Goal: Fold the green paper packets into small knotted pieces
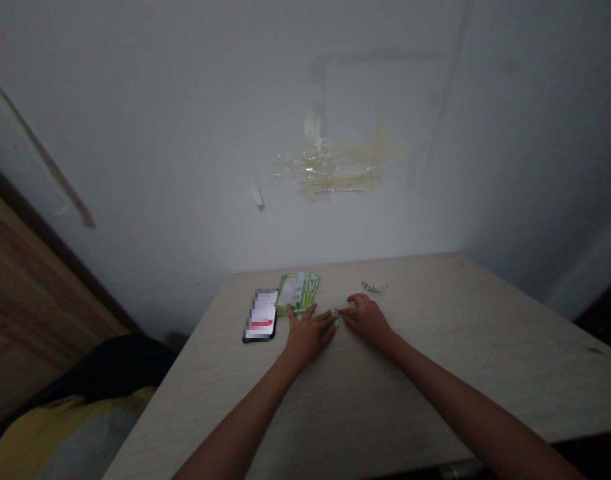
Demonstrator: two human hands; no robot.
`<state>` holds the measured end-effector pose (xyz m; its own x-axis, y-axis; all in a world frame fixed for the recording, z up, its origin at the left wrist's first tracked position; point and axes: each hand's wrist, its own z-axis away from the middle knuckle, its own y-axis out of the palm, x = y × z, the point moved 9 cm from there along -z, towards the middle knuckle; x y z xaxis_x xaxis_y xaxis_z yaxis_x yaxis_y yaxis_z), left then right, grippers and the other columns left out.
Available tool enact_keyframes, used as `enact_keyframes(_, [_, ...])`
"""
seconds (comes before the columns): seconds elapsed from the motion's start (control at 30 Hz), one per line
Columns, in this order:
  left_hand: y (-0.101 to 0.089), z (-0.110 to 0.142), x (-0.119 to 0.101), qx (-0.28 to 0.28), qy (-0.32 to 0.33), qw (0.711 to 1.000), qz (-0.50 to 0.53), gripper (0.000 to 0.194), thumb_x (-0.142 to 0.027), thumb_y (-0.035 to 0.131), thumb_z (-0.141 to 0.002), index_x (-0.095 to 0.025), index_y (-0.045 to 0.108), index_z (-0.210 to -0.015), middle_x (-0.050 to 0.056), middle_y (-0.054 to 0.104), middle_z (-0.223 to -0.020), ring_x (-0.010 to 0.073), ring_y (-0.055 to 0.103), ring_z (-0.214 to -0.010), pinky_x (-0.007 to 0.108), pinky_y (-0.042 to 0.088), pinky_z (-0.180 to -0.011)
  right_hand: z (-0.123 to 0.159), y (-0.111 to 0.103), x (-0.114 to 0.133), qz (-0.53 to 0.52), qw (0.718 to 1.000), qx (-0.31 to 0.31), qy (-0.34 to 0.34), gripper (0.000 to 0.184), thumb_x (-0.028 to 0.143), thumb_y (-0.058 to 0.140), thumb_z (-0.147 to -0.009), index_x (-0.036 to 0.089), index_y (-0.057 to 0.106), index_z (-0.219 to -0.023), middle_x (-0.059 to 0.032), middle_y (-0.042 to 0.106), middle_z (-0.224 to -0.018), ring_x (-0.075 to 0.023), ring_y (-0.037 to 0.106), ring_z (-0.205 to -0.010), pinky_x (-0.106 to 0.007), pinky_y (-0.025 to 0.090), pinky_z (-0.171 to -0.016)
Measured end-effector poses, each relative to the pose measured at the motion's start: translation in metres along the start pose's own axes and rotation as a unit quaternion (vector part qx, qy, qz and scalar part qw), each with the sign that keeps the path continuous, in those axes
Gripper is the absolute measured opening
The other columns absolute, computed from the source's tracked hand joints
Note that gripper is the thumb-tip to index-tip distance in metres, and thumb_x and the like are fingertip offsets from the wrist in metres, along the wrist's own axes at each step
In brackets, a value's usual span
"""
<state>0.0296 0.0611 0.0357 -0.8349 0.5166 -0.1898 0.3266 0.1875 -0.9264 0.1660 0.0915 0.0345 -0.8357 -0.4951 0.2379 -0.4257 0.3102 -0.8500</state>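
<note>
Between my two hands a small green-and-white piece of wrapper (pixel 336 319) lies on the table. My left hand (pixel 305 337) rests palm down with its fingers spread. Its thumb side touches the left edge of the piece, and other fingertips reach the near edge of a stack of green printed packets (pixel 299 292). From the right, my right hand (pixel 369 321) has its fingers bent and their tips at the right edge of the same piece, seemingly pinching it. Part of the piece is hidden by fingers.
A phone (pixel 262 317) with a lit, partly blurred screen lies left of the packets. A twisted scrap of wrapper (pixel 375 287) sits beyond my right hand. The pale wooden table (pixel 465 347) meets a wall with yellowed tape (pixel 335 170). Yellow and dark cloth (pixel 80 427) is at lower left.
</note>
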Motion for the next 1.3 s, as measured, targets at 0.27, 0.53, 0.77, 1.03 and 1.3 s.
enact_keyframes(0.27, [0.001, 0.0, 0.0, -0.006, -0.001, 1.0, 0.004, 0.031, -0.042, 0.046, -0.094, -0.043, 0.058, -0.123, -0.002, 0.062, -0.131, 0.0304, 0.04, -0.134, 0.075, -0.012, -0.103, 0.001, 0.005, -0.004, 0.024, 0.999, -0.022, 0.01, 0.03, 0.03, 0.058, -0.09, 0.028, 0.066, -0.119, -0.0146, 0.057, -0.119, -0.0281, 0.05, -0.113, -0.043, 0.044, -0.092])
enact_keyframes(0.53, [-0.002, 0.002, -0.003, -0.013, 0.003, 1.0, 0.018, 0.028, -0.039, 0.046, -0.094, -0.034, 0.059, -0.118, 0.001, 0.064, -0.128, 0.0272, 0.042, -0.134, 0.073, -0.008, -0.106, 0.004, 0.01, 0.0, -0.014, 0.999, 0.003, -0.04, 0.033, 0.032, 0.056, -0.091, 0.027, 0.063, -0.123, -0.0128, 0.05, -0.135, -0.028, 0.043, -0.124, -0.048, 0.038, -0.101])
enact_keyframes(0.77, [-0.003, 0.001, 0.003, -0.012, -0.025, 0.999, 0.019, 0.024, -0.037, 0.055, -0.089, -0.031, 0.062, -0.111, 0.003, 0.066, -0.122, 0.0272, 0.043, -0.132, 0.069, -0.005, -0.109, 0.006, -0.002, 0.004, -0.099, 0.992, -0.04, -0.075, 0.02, 0.019, 0.068, -0.08, 0.021, 0.072, -0.099, -0.0123, 0.057, -0.12, -0.0257, 0.049, -0.115, -0.046, 0.042, -0.098])
enact_keyframes(1.03, [-0.009, 0.001, 0.004, -0.019, -0.039, 0.999, 0.027, 0.018, -0.034, 0.056, -0.088, -0.033, 0.065, -0.104, 0.0, 0.068, -0.117, 0.0285, 0.04, -0.133, 0.071, -0.002, -0.108, 0.007, -0.01, 0.01, -0.137, 0.986, -0.044, -0.089, 0.01, 0.017, 0.07, -0.078, 0.022, 0.071, -0.086, -0.0093, 0.058, -0.111, -0.0239, 0.052, -0.109, -0.043, 0.043, -0.095])
enact_keyframes(1.3, [-0.01, -0.001, 0.006, -0.017, -0.041, 0.998, 0.047, 0.015, -0.033, 0.057, -0.088, -0.033, 0.066, -0.099, -0.001, 0.071, -0.108, 0.027, 0.043, -0.131, 0.069, -0.004, -0.109, 0.008, -0.01, 0.014, -0.136, 0.986, -0.033, -0.096, 0.01, 0.017, 0.069, -0.079, 0.021, 0.072, -0.088, -0.0094, 0.059, -0.108, -0.0231, 0.053, -0.106, -0.042, 0.044, -0.094])
